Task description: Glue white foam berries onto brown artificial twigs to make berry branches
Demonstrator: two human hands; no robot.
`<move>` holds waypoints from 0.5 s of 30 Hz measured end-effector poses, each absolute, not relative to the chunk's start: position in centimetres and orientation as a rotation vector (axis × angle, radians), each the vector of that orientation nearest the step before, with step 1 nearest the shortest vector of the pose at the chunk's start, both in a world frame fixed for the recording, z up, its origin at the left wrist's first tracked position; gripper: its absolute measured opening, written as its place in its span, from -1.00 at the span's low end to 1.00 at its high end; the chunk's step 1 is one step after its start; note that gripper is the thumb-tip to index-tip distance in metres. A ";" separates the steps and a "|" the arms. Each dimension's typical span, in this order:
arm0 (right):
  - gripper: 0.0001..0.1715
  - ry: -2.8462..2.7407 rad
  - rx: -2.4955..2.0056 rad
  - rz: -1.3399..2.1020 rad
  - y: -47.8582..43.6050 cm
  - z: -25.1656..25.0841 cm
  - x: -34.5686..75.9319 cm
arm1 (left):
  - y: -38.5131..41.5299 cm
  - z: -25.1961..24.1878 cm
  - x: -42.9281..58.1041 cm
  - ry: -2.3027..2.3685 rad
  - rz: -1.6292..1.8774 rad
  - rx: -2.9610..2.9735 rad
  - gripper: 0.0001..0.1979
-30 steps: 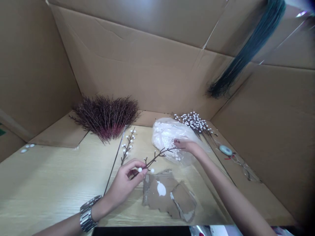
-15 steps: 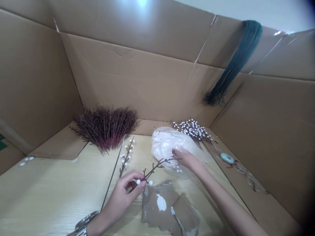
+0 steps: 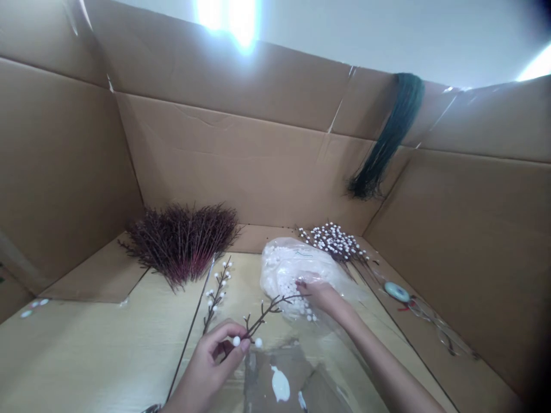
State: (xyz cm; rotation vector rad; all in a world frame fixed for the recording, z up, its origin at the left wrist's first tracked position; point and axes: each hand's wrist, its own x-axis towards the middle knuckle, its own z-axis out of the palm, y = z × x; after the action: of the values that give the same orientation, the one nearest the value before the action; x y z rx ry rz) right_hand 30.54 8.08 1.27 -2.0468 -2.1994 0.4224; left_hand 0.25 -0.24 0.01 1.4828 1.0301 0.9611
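Pinching the twig (image 3: 263, 314) low on its stem, the left hand (image 3: 213, 358) sits nearest me, thumb and forefinger closed just beside two white beads (image 3: 236, 341) on its lower tips. I judge the twig very light, wiry and springy, its side shoots easy to bend, so the bare stem is the place to grip, not the beads (they look soft and likely to pop off). Under that hand lies a cardboard scrap (image 3: 301, 367) carrying a white blob (image 3: 280, 384), probably glue.

Further out, the right hand (image 3: 316, 293) reaches into a clear plastic bag (image 3: 284, 267) full of loose white beads, fingers curled down. I cannot tell whether one is caught between them. The twig's far tip almost meets those fingers.

A beaded sprig (image 3: 217, 289) rests flat on the table (image 3: 86, 344). Beyond lie a bundle of bare red twigs (image 3: 183, 241) and a bundle of beaded twigs (image 3: 333, 240).
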 end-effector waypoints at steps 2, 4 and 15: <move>-0.65 -2.225 -1.999 0.422 7.6 1.7 30.3 | -0.3 -0.1 0.2 1.032 0.959 1.482 -0.78; -0.65 -2.253 -1.957 0.438 7.5 1.8 30.0 | -0.3 -0.1 0.2 1.033 0.954 1.478 -0.77; -0.63 -2.208 -1.970 0.285 8.4 1.9 29.0 | 0.1 -0.4 0.2 1.056 0.944 1.390 -0.69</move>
State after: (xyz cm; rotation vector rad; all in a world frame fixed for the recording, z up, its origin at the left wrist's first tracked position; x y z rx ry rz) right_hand 29.04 8.44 1.90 -1.9700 -2.2080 0.2849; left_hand 0.18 0.13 -0.36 1.3896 1.0564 0.9439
